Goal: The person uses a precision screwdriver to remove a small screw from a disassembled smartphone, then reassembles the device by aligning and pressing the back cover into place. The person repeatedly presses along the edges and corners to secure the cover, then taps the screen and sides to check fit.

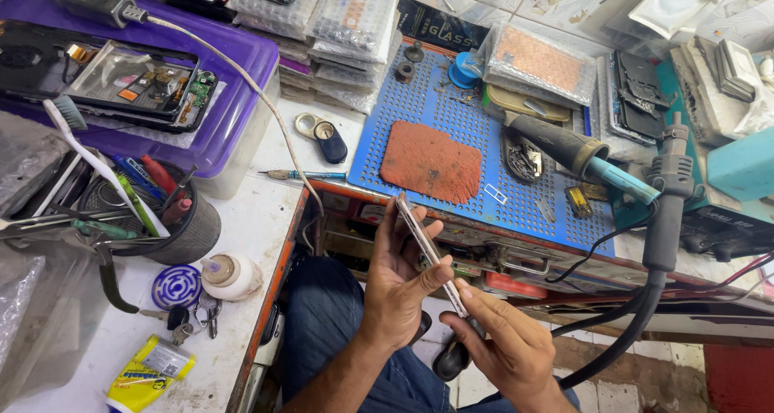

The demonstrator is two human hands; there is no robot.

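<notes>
Gripping a thin, flat, seemingly metallic phone (427, 248): both hands' fingers (419, 280).

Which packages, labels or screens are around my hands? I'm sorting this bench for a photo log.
Yellow tube: bottom left on the white table, flat, blue and red print.
Dark box: top centre behind the blue mat, slim, black with pale lettering.
Clear bags: stacked top centre, holding small parts.
Phone: edge-on, slim, held between left hand and right hand; screen not visible.
</notes>
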